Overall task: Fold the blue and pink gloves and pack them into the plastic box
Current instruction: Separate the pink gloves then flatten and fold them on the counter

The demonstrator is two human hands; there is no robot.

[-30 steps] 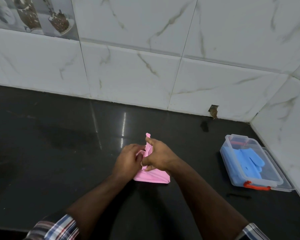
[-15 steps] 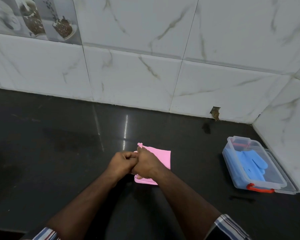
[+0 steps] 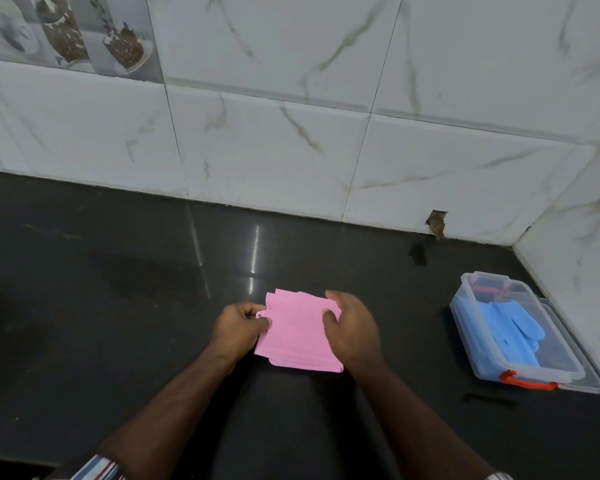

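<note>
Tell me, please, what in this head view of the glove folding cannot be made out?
- Pink glove: its fingers are hidden inside the fold.
- Right hand: fingertips hidden under the hand's back, so the grip is unclear.
- Plastic box: a red part at its far end is blurred behind the wall.
- Blue gloves: count hidden by overlap.

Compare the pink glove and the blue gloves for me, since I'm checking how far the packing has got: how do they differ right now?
The pink glove lies folded flat on the black counter; the blue gloves already lie inside the plastic box. The left hand and right hand both hold the pink glove's edges; nothing touches the blue gloves. The pink glove's fingers are hidden; the blue gloves' fingers show. They differ in colour.
</note>
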